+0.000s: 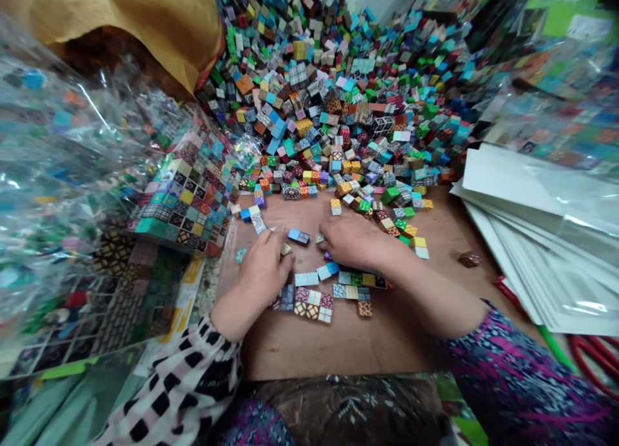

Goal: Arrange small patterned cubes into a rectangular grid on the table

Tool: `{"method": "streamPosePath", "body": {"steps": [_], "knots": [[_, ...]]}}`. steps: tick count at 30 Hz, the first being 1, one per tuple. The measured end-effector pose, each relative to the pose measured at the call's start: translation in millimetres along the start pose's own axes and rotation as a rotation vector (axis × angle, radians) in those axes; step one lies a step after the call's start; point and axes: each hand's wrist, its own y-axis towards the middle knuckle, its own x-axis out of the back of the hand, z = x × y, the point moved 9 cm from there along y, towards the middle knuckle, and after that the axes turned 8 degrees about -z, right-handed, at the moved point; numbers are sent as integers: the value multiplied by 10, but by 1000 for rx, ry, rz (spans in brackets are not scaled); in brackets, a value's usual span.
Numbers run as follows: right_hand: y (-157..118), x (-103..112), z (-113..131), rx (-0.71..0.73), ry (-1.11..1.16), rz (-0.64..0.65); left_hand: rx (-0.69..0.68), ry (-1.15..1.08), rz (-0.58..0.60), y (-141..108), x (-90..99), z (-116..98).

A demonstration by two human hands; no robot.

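Small patterned cubes lie on a brown wooden table [300, 349]. My left hand [265, 265] has its thumb and fingers closed around a small tan block [285, 248]. Right of it, my right hand [351, 240] pinches a small pale block [320, 238] at its fingertips. Between the hands sits a blue and dark block [298, 237]. Below them are a white and light-blue strip [306, 279], a blue piece [327, 270] and a group of maroon and cream cubes [313, 304]. A grey, cream and orange group [351, 292] lies to the right.
A large heap of colourful cubes [338, 91] fills the back. Clear bags [58, 149] and a stack of joined cubes [188, 188] stand left. White envelopes [517, 240], a lone maroon cube [469, 259] and red scissors [592, 362] lie right. A yellow bag [145, 20] hangs upper left.
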Motion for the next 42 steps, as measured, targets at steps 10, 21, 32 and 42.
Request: {"method": "streamPosePath", "body": {"steps": [10, 21, 32, 42], "knots": [[-41, 172, 165, 2, -38, -92, -73, -30, 24, 83, -58, -95], [-90, 230, 251, 10, 14, -86, -67, 185, 111, -62, 89, -62], [-79, 94, 190, 30, 81, -101, -154, 25, 26, 79, -62, -137], [-245, 120, -258, 1, 299, -154, -191, 95, 25, 63, -51, -232]]}}
